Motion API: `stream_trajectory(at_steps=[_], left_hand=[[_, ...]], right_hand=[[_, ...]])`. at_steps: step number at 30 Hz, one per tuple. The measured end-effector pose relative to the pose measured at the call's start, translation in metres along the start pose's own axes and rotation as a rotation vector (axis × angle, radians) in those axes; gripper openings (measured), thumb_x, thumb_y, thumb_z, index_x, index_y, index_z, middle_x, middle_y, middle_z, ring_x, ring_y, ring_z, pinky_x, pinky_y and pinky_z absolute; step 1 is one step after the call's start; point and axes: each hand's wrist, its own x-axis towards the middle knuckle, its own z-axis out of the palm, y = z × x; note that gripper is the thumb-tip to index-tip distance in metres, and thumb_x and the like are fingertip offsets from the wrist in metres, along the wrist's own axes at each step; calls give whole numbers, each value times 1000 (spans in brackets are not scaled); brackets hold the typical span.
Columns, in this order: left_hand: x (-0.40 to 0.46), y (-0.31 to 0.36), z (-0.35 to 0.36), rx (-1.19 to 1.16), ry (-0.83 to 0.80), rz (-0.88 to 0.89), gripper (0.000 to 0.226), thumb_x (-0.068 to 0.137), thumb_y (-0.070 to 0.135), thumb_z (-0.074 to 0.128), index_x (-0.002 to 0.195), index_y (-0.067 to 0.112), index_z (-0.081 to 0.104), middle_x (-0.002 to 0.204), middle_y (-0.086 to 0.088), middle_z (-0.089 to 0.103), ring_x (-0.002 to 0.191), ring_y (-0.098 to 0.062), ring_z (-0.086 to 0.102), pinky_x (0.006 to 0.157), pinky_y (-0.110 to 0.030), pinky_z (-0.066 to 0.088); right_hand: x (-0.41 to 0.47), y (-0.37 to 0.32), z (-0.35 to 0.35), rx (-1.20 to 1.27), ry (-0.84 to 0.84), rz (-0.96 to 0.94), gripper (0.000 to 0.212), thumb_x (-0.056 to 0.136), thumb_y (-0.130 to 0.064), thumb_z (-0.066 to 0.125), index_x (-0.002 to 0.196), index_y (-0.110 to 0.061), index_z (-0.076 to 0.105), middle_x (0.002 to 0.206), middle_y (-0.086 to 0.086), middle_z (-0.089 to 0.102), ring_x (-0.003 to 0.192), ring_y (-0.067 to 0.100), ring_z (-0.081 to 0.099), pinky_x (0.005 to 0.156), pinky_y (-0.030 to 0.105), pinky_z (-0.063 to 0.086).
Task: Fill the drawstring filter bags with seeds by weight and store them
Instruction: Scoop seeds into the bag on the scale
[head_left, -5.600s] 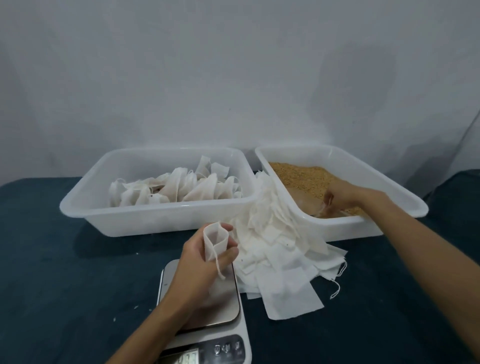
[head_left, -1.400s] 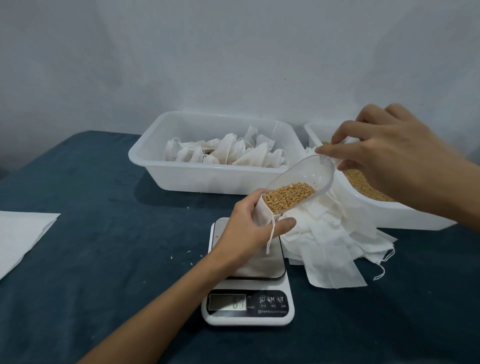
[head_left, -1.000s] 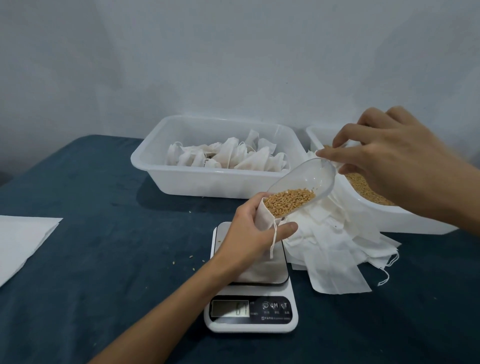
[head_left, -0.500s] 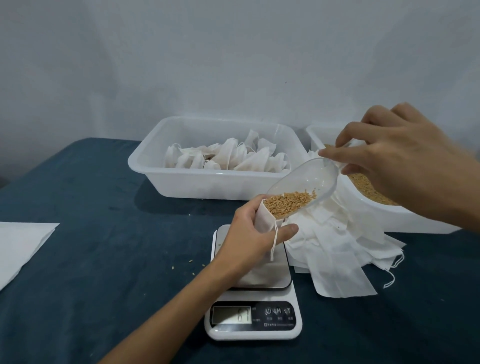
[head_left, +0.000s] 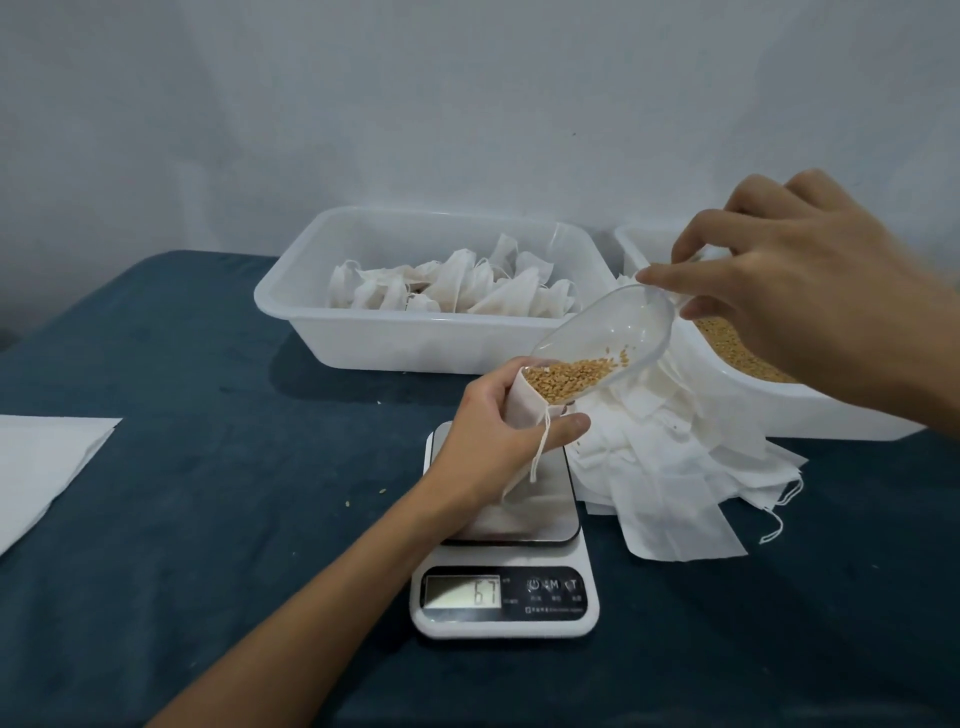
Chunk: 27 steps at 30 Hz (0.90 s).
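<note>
Right hand (head_left: 810, 291) pinching scoop (head_left: 608, 332), tipped steeper, seeds (head_left: 571, 376) apparently fewer, left hand (head_left: 498, 436) gripping bag (head_left: 524, 410).

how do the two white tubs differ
The left tub holds bunched white filter bags; the right tub holds loose golden seeds. The left tub shows whole; the right hand hides part of the right one. Both are white rectangular plastic, side by side.

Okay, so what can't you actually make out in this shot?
- Head view: how full the bag is; the left hand wraps it.
- Scale display: digits too blurred to read surely.
- Seed tub: mostly hidden behind the right hand.
- Scoop handle: covered by the right hand's fingers.
</note>
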Motion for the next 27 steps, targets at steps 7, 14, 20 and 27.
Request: stream_trajectory(at_steps=[7, 14, 20, 27], left_hand=[[2, 3, -6, -46, -39, -36, 43, 83, 0, 84, 123, 8, 68, 101, 1, 77, 96, -10, 72, 84, -19, 55], [4, 3, -10, -22, -37, -41, 42, 82, 7, 86, 120, 15, 71, 106, -1, 78, 98, -12, 72, 88, -22, 56], [3, 5, -8, -72, -41, -55, 44, 82, 2, 85, 122, 13, 70, 107, -7, 77, 97, -11, 74, 84, -20, 56], [2, 5, -6, -95, -41, -53, 45, 81, 0, 85, 122, 12, 70, 100, -3, 74, 96, -10, 73, 85, -20, 56]], right_hand=[[2, -6, -4, 5, -16, 6, 31, 83, -8, 76, 113, -17, 76, 99, 9, 69, 89, 35, 52, 74, 44, 34], [4, -9, -6, 0, -15, -1, 30, 82, -4, 78, 110, -16, 76, 97, 8, 68, 88, 35, 53, 73, 45, 35], [7, -8, -7, -5, -4, -1, 32, 81, -2, 78, 109, -16, 76, 97, 8, 68, 88, 35, 51, 74, 46, 36], [6, -9, -7, -5, -2, 3, 29, 83, -3, 77, 109, -16, 76, 99, 8, 68, 88, 35, 51, 74, 46, 35]])
